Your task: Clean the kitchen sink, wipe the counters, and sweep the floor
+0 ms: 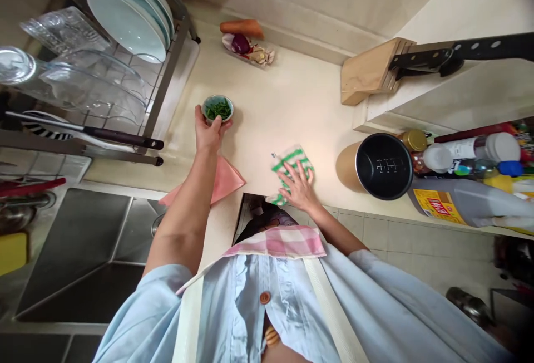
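My left hand (207, 131) grips the near side of a small bowl (217, 108) filled with chopped green herbs, standing on the cream countertop (287, 101). My right hand (297, 184) lies flat, fingers spread, on a green-and-white checked cloth (292, 163) near the counter's front edge. A pink cloth (225, 179) lies under my left forearm.
A dish rack (125, 23) with plates and glass bowls stands left, above the steel sink (83, 251). A carrot (242, 28) and onion scraps lie at the back. A knife block (369, 70), a dark pot (381, 165) and several bottles (467, 185) crowd the right.
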`<state>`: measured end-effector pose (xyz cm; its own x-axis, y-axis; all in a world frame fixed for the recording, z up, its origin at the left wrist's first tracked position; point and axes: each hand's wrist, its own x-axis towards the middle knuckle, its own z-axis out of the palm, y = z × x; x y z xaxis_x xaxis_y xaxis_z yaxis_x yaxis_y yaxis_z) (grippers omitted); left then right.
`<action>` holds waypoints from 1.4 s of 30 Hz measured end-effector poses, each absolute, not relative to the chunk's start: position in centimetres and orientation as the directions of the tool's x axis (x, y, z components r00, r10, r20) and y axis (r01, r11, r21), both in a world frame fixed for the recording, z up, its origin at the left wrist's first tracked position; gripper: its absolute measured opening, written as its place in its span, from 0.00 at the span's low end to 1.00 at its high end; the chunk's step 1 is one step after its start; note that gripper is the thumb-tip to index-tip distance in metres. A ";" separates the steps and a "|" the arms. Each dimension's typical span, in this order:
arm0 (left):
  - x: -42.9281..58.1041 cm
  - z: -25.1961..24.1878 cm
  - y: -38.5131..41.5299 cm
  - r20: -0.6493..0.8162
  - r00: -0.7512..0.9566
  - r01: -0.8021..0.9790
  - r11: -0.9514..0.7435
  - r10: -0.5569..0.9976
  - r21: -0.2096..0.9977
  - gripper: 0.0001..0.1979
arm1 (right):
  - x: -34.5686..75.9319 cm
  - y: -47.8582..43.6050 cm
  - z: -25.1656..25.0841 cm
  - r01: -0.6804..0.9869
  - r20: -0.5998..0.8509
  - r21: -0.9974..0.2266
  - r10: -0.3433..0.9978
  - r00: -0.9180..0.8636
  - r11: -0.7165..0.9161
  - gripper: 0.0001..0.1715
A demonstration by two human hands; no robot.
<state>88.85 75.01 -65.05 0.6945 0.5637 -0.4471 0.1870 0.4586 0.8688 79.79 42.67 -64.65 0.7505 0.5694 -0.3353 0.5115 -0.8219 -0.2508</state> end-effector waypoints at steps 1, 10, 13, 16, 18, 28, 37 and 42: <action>88.3 -64.8 74.9 -0.455 0.666 0.193 0.452 0.591 0.871 0.34 | 79.2 41.2 -64.6 0.469 -0.347 -0.229 0.522 0.779 -0.853 0.32; 83.0 -59.2 64.2 -0.355 0.835 0.241 0.301 0.420 0.923 0.09 | 85.9 47.7 -66.0 0.252 -0.273 -0.233 0.312 0.910 -0.939 0.32; 81.7 -57.5 58.2 -0.472 0.869 0.402 0.346 0.148 0.848 0.14 | 81.4 48.5 -66.1 0.422 -0.244 -0.304 0.498 0.832 -0.854 0.28; 80.6 -56.6 53.3 -0.553 0.832 0.536 0.313 -0.040 0.784 0.21 | 76.0 44.1 -66.1 0.422 -0.247 -0.360 0.521 0.817 -0.832 0.24; 80.2 -56.1 50.6 -0.594 0.792 0.608 0.264 -0.139 0.749 0.27 | 73.6 38.5 -66.0 0.323 -0.224 -0.355 0.415 0.882 -0.877 0.23; 84.9 -55.9 39.5 -0.729 0.674 0.731 0.253 -0.119 0.634 0.39 | 73.0 10.1 -64.1 -0.270 0.135 -0.326 -0.327 0.935 -0.906 0.33; 83.4 -56.3 40.6 -0.759 0.650 0.652 0.486 0.038 0.582 0.24 | 73.8 13.1 -67.1 -0.026 -0.073 -0.224 -0.010 0.997 -0.974 0.31; 80.3 -53.5 46.8 -0.716 0.596 0.479 0.555 0.364 0.681 0.23 | 75.0 18.0 -66.4 0.260 -0.158 -0.298 0.316 0.936 -0.919 0.31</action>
<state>80.26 46.76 -53.53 0.5965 0.3636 -0.7156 0.4785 0.5547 0.6807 74.97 17.96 -66.39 0.9356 0.3158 -0.1579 0.2597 -0.9186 -0.2979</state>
